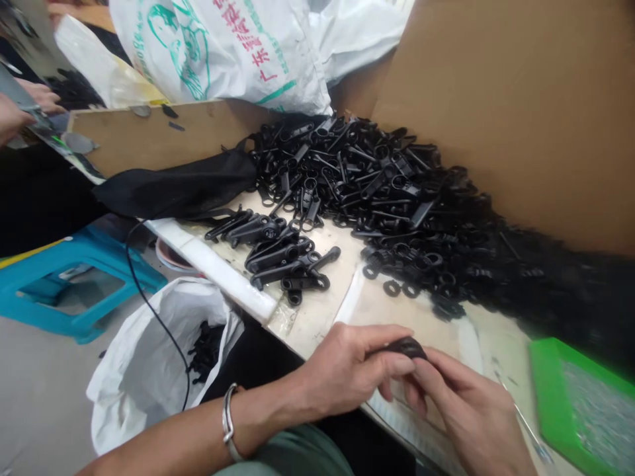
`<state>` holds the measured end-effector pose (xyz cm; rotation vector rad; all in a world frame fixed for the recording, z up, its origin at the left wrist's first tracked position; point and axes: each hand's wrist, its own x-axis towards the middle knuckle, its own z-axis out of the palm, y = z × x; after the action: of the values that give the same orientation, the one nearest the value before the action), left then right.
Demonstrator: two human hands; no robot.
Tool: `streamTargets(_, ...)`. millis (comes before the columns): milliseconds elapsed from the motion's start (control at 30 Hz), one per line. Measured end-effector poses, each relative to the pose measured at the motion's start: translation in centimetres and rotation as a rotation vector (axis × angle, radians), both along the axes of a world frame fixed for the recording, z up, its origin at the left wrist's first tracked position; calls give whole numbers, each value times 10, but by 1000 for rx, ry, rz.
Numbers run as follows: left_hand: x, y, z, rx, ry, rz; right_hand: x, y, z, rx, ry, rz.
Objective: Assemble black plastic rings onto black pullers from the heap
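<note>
Close to the bench's front edge, my left hand (347, 370) and my right hand (466, 403) meet over a small dark plastic part (407, 347). The left thumb and fingers pinch it from one side, and the right fingertips grip its other end. Most of the part is covered by fingers, so its full shape is hidden. Beyond my hands lies a small group of black plastic arms with ringed ends (292, 261). Black plastic rings (391, 287) lie at the near edge of a large heap of similar black parts (362, 172).
A green tray (546, 377) of small shiny pieces sits at right, beside a thin metal tool (526, 423). A white sack-lined bin (124, 363) and a blue stool (84, 277) stand lower left. Cardboard (520, 112) walls the back right. Another person's hands (30, 106) show far left.
</note>
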<state>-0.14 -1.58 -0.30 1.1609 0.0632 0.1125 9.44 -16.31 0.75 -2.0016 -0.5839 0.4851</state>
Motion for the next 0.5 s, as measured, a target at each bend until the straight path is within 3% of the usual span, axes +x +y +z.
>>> streamTargets(67, 1, -1, -5, 15, 33, 73, -10, 9, 2, -30, -2, -40)
streamTargets(167, 0, 5, -8, 160, 92, 244, -11, 24, 2, -44, 3, -13)
streamTargets(267, -3, 15, 1, 303, 54, 317, 3, 40, 3, 37, -7, 81)
streamTargets(400, -5, 28, 14, 343, 65, 399, 21, 63, 9, 129, -45, 289)
streamTargets(500, -6, 44, 23, 576, 51, 506, 23, 89, 15, 139, -133, 316)
